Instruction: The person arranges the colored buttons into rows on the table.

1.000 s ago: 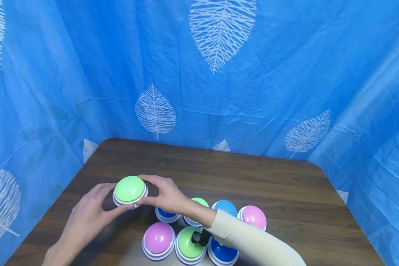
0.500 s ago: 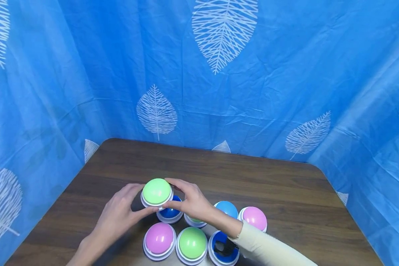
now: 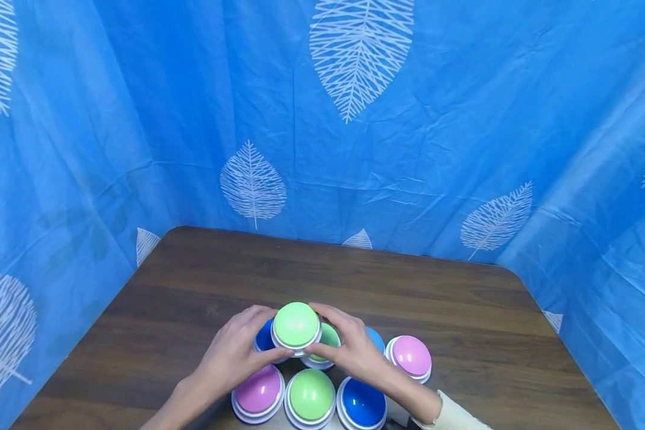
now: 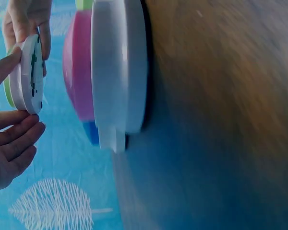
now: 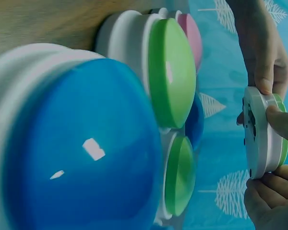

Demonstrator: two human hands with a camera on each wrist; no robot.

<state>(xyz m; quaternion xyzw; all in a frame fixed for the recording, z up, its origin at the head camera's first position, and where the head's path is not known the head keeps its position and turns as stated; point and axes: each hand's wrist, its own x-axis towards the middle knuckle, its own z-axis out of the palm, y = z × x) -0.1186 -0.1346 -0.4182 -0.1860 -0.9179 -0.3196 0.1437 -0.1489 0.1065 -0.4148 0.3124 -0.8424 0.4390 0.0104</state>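
A light green dome push button (image 3: pixel 297 324) with a white base is held up off the table. My left hand (image 3: pixel 231 346) pinches its left side and my right hand (image 3: pixel 357 349) its right side, thumbs at the near edge. Its underside faces the table in both wrist views. Behind it, partly covered, are a dark blue button (image 3: pixel 264 335) and another green button (image 3: pixel 330 336). In front sit a pink button (image 3: pixel 258 389), a green button (image 3: pixel 312 394) and a dark blue button (image 3: pixel 364 403).
A light blue button (image 3: pixel 376 339), partly behind my right hand, and a pink button (image 3: pixel 411 356) stand at the right of the back row. The brown wooden table (image 3: pixel 451 304) reaches back to a blue curtain (image 3: pixel 398 155) with white leaf prints.
Both hands have carried the light green button rightward and slightly nearer, from left of the group to above the back row. The buttons on the table stay where they were.
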